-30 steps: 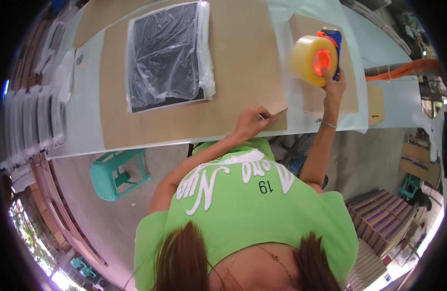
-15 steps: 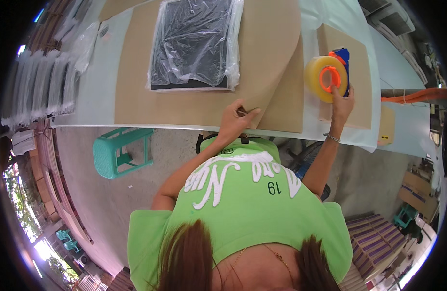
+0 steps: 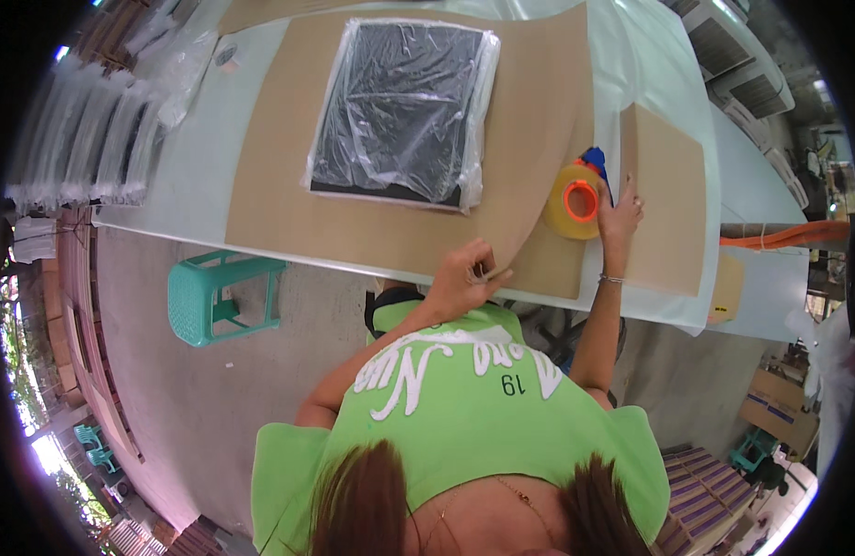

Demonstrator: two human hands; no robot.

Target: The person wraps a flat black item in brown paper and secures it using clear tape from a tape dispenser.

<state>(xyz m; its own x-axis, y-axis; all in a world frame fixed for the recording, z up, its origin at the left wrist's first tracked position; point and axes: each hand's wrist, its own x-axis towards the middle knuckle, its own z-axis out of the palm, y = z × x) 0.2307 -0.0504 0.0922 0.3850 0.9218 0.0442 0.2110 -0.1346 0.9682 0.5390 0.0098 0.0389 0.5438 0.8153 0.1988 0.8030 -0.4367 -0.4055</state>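
My left hand point(image 3: 466, 276) is closed on the near right corner of a brown cardboard sheet point(image 3: 279, 176), whose right edge curls up off the brown layer beneath. On that sheet lies a dark flat rectangular panel point(image 3: 399, 111) in clear plastic wrap. To the right, my right hand point(image 3: 620, 215) has its fingers stretched out beside a tape dispenser point(image 3: 555, 215) with a yellow roll, orange hub and blue frame. The thumb is close to the blue frame; whether it touches is unclear. Just right of that hand lies a flat brown cardboard box point(image 3: 668, 204).
Many plastic-wrapped panels point(image 3: 84, 139) stand in a row at the far left. A small tape roll point(image 3: 227, 57) rests on the white-covered table point(image 3: 182, 185). Below its front edge stands a green stool point(image 3: 200, 301). An orange hose point(image 3: 789, 233) runs past the right side.
My right hand has brought the tape dispenser left and nearer, down onto the cardboard, and its fingers have opened from it. My left hand keeps hold of the sheet's corner. The view has shifted.
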